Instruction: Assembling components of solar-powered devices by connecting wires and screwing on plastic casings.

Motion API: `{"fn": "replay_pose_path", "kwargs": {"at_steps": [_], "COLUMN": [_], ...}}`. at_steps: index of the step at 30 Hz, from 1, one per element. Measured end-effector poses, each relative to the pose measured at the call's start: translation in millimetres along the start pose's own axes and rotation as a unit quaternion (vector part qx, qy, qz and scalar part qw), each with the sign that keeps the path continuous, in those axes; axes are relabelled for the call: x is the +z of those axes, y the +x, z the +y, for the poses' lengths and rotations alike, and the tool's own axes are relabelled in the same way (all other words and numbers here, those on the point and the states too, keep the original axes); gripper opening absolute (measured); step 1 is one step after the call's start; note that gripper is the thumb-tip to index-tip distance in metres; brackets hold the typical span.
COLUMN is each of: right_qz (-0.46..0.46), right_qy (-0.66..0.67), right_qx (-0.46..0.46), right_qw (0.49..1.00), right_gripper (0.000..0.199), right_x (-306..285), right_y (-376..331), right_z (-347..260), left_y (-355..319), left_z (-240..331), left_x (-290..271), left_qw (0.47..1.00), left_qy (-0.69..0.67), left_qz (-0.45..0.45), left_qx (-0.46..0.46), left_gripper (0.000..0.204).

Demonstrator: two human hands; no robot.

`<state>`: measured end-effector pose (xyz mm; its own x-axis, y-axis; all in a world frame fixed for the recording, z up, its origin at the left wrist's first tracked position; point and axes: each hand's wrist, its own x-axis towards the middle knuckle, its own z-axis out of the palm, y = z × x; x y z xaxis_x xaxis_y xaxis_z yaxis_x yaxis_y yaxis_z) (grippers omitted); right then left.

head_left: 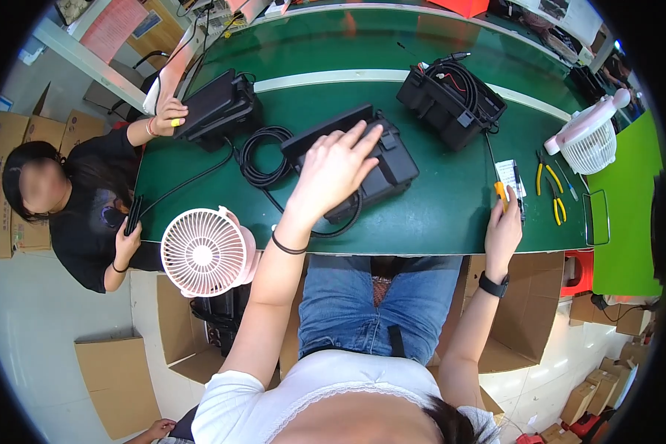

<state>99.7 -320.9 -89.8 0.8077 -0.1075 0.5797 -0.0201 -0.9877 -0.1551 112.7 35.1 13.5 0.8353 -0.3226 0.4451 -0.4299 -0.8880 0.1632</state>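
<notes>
1. Black plastic case lies near the middle of the green table, closed, with a flat black panel along its far edge; nothing of its inside shows.
2. The left hand rests flat on top of this case, fingers spread wide and pointing away from the person, gripping nothing.
3. A coil of black cable lies just beside the case on its left, and one strand loops round the near edge of the case.
4. The right hand is at the near edge of the table, well apart from the case, closed round the yellow handle of a screwdriver whose thin shaft points away from the person.
5. A second black case sits farther back on the right with its top open; inside it are black wires coiled together and a bit of red wire.
6. A third black case lies at the far left, closed, under the hand of another person seated at that end of the table.
7. Yellow-handled pliers lie on the table to the right of the screwdriver, beside a small white paper.
8. A pink fan stands at the near left edge of the table, and a white fan at the right.
9. Open cardboard boxes stand on the floor below; what is in them cannot be told.
</notes>
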Motion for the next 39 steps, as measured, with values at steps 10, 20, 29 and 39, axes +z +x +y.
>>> {"fn": "replay_pose_path", "kwargs": {"at_steps": [10,20,29,39], "right_qz": [0.027,-0.047,-0.026,0.013], "right_qy": [0.525,0.36,0.315,0.222], "right_qx": [0.295,-0.084,-0.085,-0.103], "right_qw": [0.798,0.928,0.945,0.97], "right_gripper": [0.041,0.042,0.04,0.037], "right_x": [-82.1,-97.9,-96.7,-110.5], "right_y": [-75.8,-86.8,-91.4,-82.2], "right_z": [-48.3,-114.6,-128.7,-132.0], "left_y": [-3.0,-6.6,-9.2,-9.8], "left_z": [-15.4,-16.0,-12.3,-12.6], "left_x": [-14.7,-4.6,-1.3,-1.2], "left_qw": [0.996,0.978,0.978,0.979], "left_qy": [-0.051,-0.106,-0.103,-0.096], "left_qz": [-0.017,0.076,0.083,0.086], "left_qx": [-0.069,-0.165,-0.163,-0.159], "left_gripper": [0.034,0.027,0.025,0.024]}}
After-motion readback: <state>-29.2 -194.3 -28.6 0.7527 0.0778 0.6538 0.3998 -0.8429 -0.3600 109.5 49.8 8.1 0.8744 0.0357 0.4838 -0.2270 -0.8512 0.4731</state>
